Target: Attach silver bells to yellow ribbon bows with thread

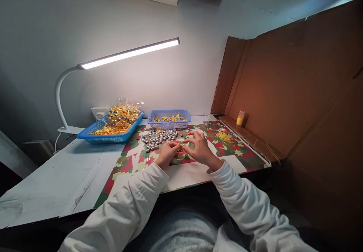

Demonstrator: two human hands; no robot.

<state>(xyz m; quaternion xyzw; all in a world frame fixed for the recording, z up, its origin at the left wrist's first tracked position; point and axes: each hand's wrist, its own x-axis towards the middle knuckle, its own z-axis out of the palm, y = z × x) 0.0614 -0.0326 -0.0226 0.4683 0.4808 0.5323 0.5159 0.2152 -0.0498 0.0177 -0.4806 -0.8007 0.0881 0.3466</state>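
On the bench (59, 165), the heap of silvery pieces (159, 137) lay just beyond the hands and to the left, nearer the left hand (167, 154) than the right hand (200, 150). The yellow strands (225, 137) lay off to the right. Both grips were nearly closed, fingertips almost meeting around a small yellow piece (184, 145) between them. Fingers hid much of it; its long axis and each grip's exact hold could not be told.
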